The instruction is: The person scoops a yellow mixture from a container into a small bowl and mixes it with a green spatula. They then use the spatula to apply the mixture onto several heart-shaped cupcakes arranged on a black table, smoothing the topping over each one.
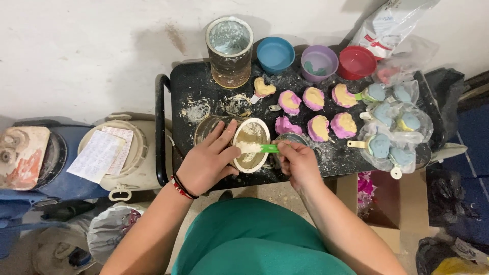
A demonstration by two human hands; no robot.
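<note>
My left hand (208, 162) grips the rim of a white bowl (252, 130) tilted on a black table (204, 84). The bowl holds pale powder or paste. My right hand (298, 162) holds a green-handled scoop (266, 148) whose end reaches into the bowl. A round metal tin (205, 127) sits just behind my left hand. Beyond the bowl lie several pink shell-shaped moulds (319, 127) filled with yellow paste.
A tall dusty can (229, 48), a blue bowl (275, 54), a purple bowl (319, 62) and a red bowl (356, 62) line the table's far edge. Blue moulds in plastic bags (395, 135) crowd the right side. A white bucket with paper (114, 155) stands at the left.
</note>
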